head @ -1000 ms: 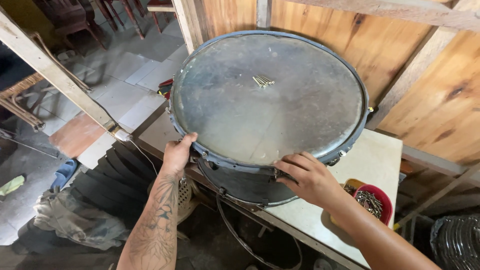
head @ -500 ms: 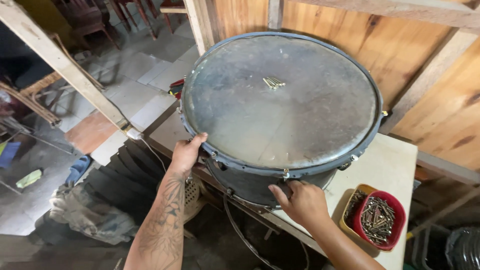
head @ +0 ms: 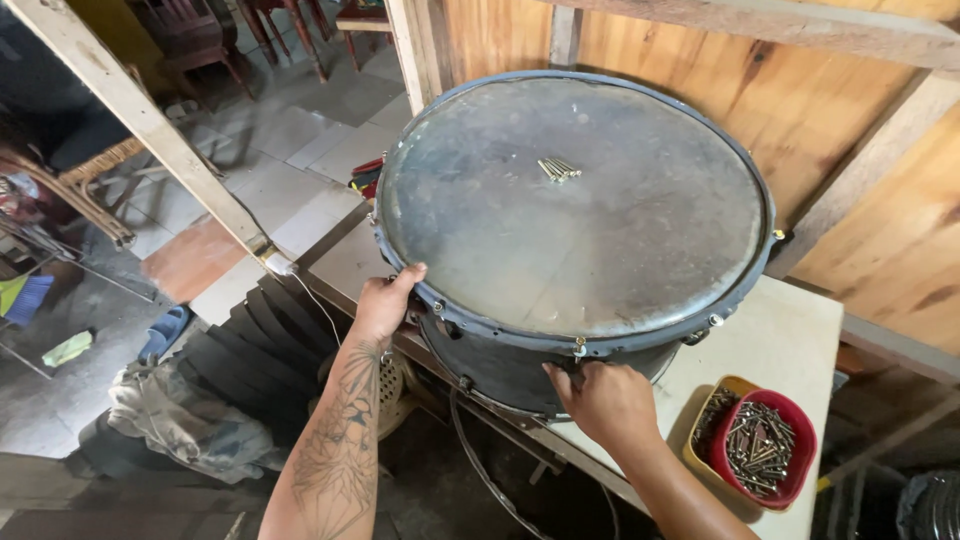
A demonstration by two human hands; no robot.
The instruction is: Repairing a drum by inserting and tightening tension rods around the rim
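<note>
Grey and scuffed, the drum (head: 570,230) stands on the pale counter (head: 790,340) with its worn skin facing up, ringed by a dark blue-grey metal hoop with small tension lugs along its edge. A little cluster of screws (head: 558,169) lies on the skin, toward the far side. The left hand (head: 385,305) grips the near-left edge of the hoop, thumb hooked over the rim and fingers curled under it. The right hand (head: 605,400) is closed around a fitting on the drum's side, just below a lug at the near edge; what the fingers pinch cannot be made out. To the right of that hand, on the counter, a red bowl (head: 765,450) full of screws sits inside a yellow tray (head: 705,440). Behind the drum rises a wooden plank wall (head: 800,100). To the left, a pale wooden beam (head: 150,130) slants down over a tiled floor (head: 270,150), where crumpled cloth (head: 180,420) lies near the person's forearm.
</note>
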